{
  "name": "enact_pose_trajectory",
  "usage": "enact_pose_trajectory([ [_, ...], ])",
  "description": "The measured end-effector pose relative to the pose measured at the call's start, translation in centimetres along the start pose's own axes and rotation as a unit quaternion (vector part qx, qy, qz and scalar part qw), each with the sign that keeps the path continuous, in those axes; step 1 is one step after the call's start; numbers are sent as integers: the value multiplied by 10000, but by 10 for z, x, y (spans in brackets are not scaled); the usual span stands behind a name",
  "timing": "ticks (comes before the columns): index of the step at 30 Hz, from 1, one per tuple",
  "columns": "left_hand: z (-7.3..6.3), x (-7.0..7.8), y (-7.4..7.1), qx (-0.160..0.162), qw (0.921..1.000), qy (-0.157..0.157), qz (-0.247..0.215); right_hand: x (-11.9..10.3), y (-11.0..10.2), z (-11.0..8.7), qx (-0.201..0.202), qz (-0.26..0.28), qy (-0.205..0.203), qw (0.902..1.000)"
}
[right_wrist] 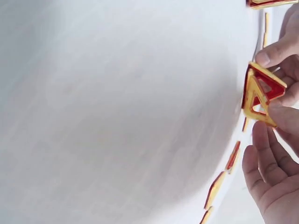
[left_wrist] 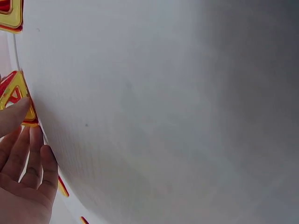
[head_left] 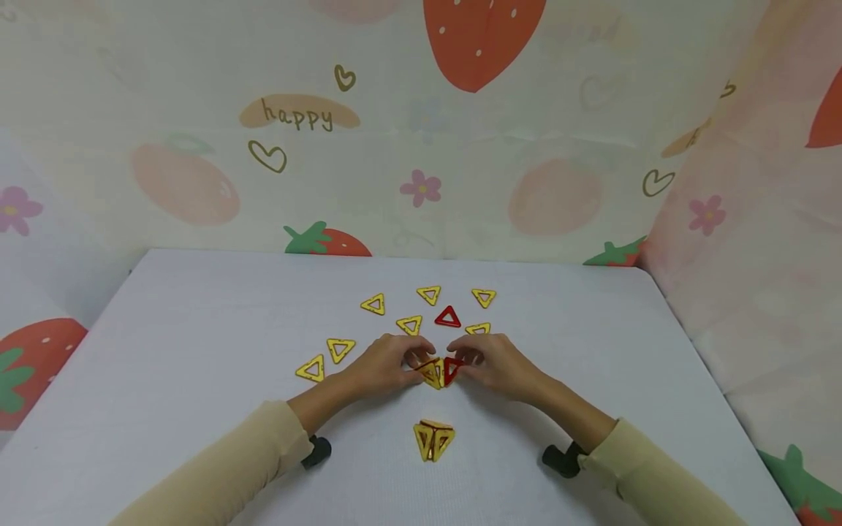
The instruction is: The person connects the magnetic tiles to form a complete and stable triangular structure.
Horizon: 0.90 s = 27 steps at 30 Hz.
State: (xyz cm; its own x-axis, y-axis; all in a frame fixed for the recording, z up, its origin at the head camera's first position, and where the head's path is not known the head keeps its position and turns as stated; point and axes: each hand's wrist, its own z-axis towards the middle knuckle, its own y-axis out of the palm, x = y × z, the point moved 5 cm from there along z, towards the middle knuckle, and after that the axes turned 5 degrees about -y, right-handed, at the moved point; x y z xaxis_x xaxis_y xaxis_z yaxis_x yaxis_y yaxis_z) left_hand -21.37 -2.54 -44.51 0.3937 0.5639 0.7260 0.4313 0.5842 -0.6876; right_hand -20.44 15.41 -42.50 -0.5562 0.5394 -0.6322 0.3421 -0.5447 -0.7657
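At the middle of the table, both hands hold a small upright cluster of triangular magnetic tiles (head_left: 432, 374). My left hand (head_left: 395, 361) pinches its yellow left side, the thumb pressed on a tile face in the left wrist view. On the other side my right hand (head_left: 496, 365) pinches a red triangular tile (head_left: 451, 370) against the yellow ones. The right wrist view shows the tiles (right_wrist: 256, 95) leaning together, with fingers of both hands around them. Closer to me stands a finished-looking yellow tile pyramid (head_left: 433, 440), untouched.
Beyond the hands lie several flat yellow triangles (head_left: 429, 294) and one red triangle (head_left: 448, 317). Two more yellow triangles (head_left: 340, 349) lie left of the left hand. The white table (head_left: 217, 321) ends at a patterned cloth backdrop (head_left: 460, 219).
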Motion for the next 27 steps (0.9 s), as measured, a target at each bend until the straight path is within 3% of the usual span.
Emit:
enact_pose_trajectory([
  [16, 0, -1, 0, 3, 10000, -85, 11, -3, 6, 5, 35, 460, -93, 9989],
  [27, 0, -1, 0, -1, 9999, -99, 45, 1, 10, 7, -50, 507, 163, 9986],
])
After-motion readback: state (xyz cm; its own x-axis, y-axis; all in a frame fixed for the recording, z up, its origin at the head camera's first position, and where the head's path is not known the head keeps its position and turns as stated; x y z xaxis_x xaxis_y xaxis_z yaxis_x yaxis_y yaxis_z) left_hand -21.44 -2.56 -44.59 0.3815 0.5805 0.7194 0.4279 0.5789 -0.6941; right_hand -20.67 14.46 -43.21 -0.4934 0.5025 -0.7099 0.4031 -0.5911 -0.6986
